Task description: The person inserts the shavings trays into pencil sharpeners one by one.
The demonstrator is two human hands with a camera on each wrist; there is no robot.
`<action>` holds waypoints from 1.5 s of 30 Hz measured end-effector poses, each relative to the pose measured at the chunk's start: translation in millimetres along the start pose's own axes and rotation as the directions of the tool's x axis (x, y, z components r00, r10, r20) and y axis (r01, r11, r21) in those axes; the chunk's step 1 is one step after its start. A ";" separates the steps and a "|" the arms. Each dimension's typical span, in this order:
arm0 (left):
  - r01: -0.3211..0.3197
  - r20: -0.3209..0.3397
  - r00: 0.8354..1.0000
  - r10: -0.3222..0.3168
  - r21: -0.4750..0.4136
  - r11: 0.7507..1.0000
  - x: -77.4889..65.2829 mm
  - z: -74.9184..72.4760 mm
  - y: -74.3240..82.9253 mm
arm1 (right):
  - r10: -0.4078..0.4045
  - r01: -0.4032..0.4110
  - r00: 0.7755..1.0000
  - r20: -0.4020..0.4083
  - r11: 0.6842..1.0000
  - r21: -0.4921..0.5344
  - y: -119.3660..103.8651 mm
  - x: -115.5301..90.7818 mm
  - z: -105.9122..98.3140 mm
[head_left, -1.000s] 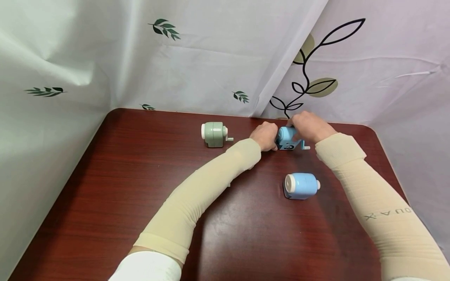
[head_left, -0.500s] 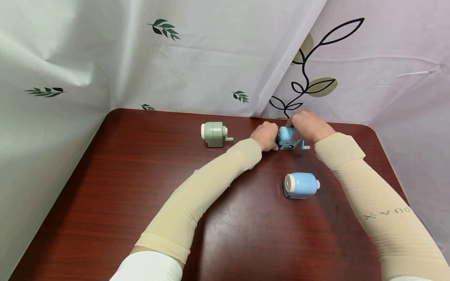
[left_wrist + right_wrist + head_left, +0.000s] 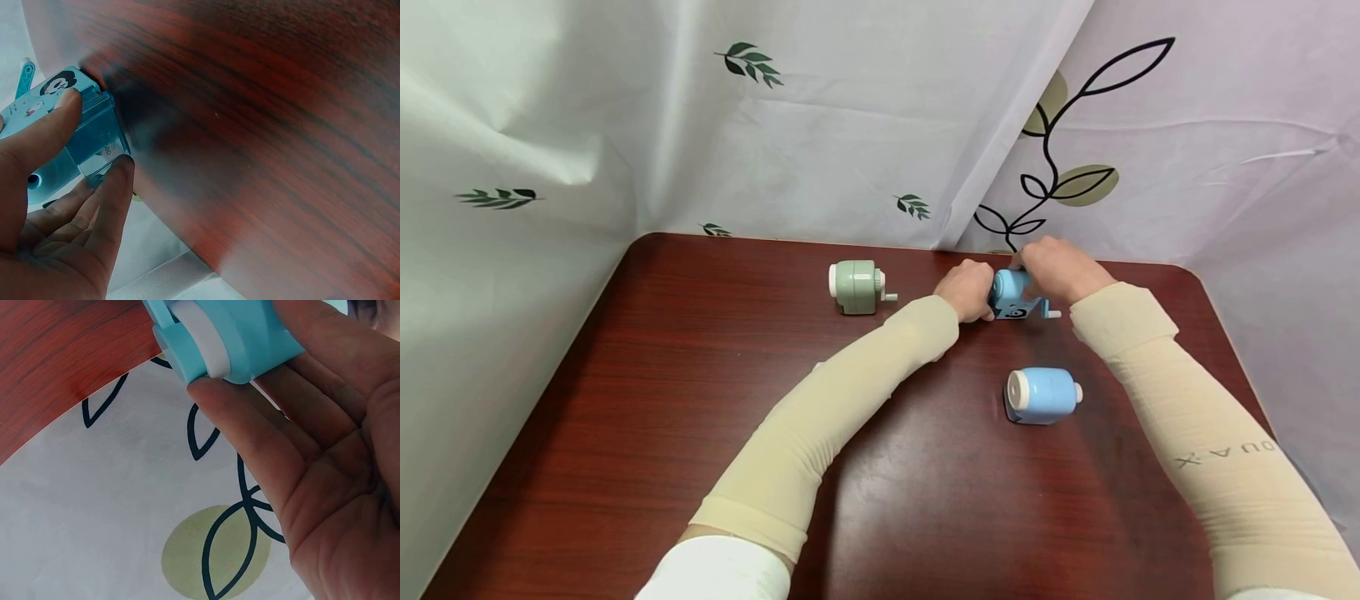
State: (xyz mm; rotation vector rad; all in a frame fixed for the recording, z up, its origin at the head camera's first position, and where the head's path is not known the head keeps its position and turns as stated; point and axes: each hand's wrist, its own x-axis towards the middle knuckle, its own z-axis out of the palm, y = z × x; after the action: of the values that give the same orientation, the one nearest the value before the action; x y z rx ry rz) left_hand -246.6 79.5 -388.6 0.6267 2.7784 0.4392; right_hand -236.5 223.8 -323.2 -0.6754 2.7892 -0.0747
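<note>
A turquoise crank pencil sharpener [image 3: 1011, 287] with a panda picture stands near the table's back edge, between both hands. My left hand [image 3: 965, 290] holds its left end. In the left wrist view, the thumb lies on the panda side of the turquoise sharpener [image 3: 90, 139], and the fingertips are at its see-through shavings drawer [image 3: 103, 159]. My right hand [image 3: 1063, 271] grips the sharpener's body from above and behind. The right wrist view shows its thumb and fingers on either side of the turquoise body [image 3: 262, 340], close to the white ring [image 3: 206, 337]. The crank [image 3: 1051, 312] sticks out to the right.
A green crank sharpener [image 3: 857, 287] stands left of the hands, near the back edge. A light blue sharpener [image 3: 1047, 395] stands in front of the turquoise one, left of the right forearm. Patterned white cloth [image 3: 820, 150] hangs right behind the dark red table [image 3: 925, 500].
</note>
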 end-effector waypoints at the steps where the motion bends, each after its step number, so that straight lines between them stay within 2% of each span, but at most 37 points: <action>1: 0.001 0.000 1.000 -0.001 0.000 1.000 0.1 -0.1 0.3 | 0.002 -0.002 1.000 0.000 1.000 -0.002 -0.1 0.0 -0.1; 27: -0.017 0.003 1.000 0.017 -0.016 1.000 1.0 1.0 1.1 | 0.000 0.000 1.000 -0.004 1.000 -0.004 -0.9 0.5 1.0; 45: -0.006 -0.001 1.000 0.006 -0.023 1.000 1.9 1.1 4.7 | -0.008 0.008 1.000 -0.009 1.000 -0.010 -1.4 0.3 1.0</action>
State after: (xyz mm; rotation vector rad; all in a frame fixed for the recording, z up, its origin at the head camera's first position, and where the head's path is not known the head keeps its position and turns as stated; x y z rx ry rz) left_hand -246.2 84.6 -388.3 0.6299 2.7686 0.4727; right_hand -235.9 222.5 -324.1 -0.6908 2.7975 -0.0654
